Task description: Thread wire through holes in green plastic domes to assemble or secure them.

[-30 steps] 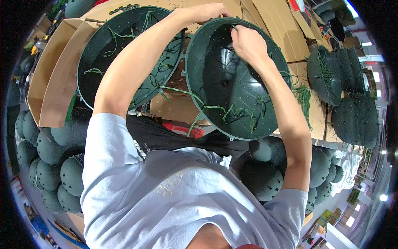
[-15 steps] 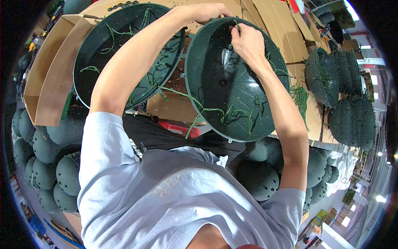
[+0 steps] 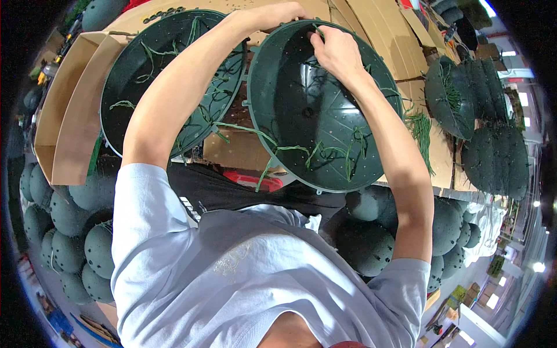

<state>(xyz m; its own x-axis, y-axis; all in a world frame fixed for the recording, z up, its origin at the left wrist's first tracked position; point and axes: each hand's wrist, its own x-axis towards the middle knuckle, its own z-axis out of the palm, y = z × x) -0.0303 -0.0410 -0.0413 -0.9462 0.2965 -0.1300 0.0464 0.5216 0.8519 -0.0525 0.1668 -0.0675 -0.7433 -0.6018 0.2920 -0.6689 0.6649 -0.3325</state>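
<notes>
A dark green perforated plastic bowl (image 3: 301, 116) is tilted up in front of me, hollow side toward me. Thin green stems (image 3: 325, 153) run through its holes along the lower wall. My left hand (image 3: 278, 13) grips the bowl's top rim from behind. My right hand (image 3: 336, 49) is inside the upper wall, with its fingertips pinched on a green stem at a hole near the rim. A second green bowl (image 3: 168, 69) with stems in it lies to the left in a cardboard box (image 3: 64, 133).
Flat cardboard sheets (image 3: 383, 29) cover the work surface. Loose green stems (image 3: 420, 130) lie to the right. Stacks of dark green domes stand at the left (image 3: 64, 232), at the right (image 3: 493, 156) and under the bowl (image 3: 371, 243). A red object (image 3: 249, 180) lies below the bowl.
The bowl has tipped a little, and my right hand has shifted slightly along the inner upper wall. My left hand keeps its hold on the rim.
</notes>
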